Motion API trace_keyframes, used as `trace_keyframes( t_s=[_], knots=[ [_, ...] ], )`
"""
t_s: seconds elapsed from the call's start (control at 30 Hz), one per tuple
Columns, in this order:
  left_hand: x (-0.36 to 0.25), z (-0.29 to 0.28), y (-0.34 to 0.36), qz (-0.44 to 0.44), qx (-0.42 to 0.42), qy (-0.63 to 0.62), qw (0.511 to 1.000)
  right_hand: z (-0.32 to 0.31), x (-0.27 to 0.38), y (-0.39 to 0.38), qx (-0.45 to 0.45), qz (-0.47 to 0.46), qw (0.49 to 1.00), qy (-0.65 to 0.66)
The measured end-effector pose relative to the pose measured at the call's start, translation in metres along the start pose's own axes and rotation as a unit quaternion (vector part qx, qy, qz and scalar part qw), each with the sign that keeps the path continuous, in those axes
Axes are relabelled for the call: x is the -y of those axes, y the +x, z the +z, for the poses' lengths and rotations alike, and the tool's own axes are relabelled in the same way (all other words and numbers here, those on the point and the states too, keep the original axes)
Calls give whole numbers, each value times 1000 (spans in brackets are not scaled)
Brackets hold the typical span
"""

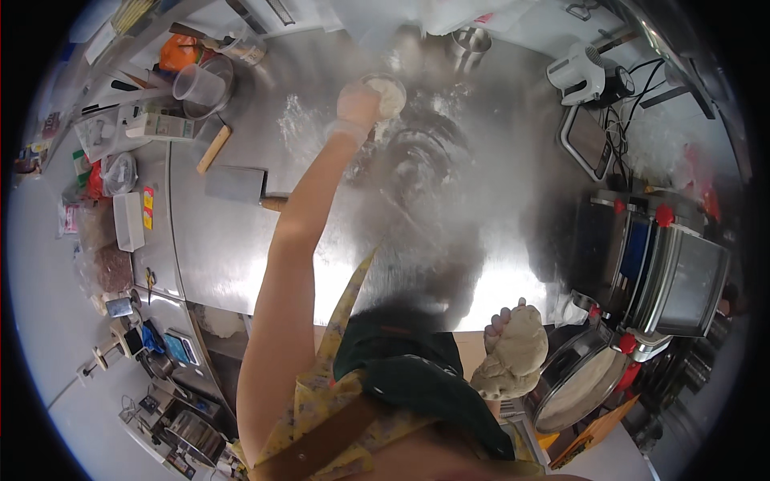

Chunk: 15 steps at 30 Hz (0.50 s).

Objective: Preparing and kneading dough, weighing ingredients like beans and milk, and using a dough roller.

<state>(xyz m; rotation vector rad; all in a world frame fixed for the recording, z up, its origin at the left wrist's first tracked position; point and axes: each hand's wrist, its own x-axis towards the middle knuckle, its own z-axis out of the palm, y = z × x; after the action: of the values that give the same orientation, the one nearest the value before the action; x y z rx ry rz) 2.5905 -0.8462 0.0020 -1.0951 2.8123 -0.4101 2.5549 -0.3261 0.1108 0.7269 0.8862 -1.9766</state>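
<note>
My left hand (358, 105) reaches across the steel worktop with its fingers closed at the near left side of a small round bowl of flour (391, 97). The far ends of its fingers are hidden. Close to my body, at the table's near edge on the right, my right hand (495, 327) holds up a thick pale lump of dough (520, 350). Its fingertips curl round the left side of the dough, which covers most of the palm. Loose flour (417, 156) is smeared over the steel below the bowl.
A cleaver (234, 183) lies left of my forearm, near a wooden-handled tool (213, 150). A metal cup (470, 45) stands at the back. On the right are a hand mixer (579, 74), a flat scale (586, 143) and a machine with red knobs (682, 276). Containers (199, 86) crowd the left.
</note>
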Motion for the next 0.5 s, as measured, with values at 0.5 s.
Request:
trace_keyframes(
  t_s=[0.5],
  knots=[
    [-125,0,-218,428,33,-249,868,-14,11,4,48,16,999,-6]
  ],
)
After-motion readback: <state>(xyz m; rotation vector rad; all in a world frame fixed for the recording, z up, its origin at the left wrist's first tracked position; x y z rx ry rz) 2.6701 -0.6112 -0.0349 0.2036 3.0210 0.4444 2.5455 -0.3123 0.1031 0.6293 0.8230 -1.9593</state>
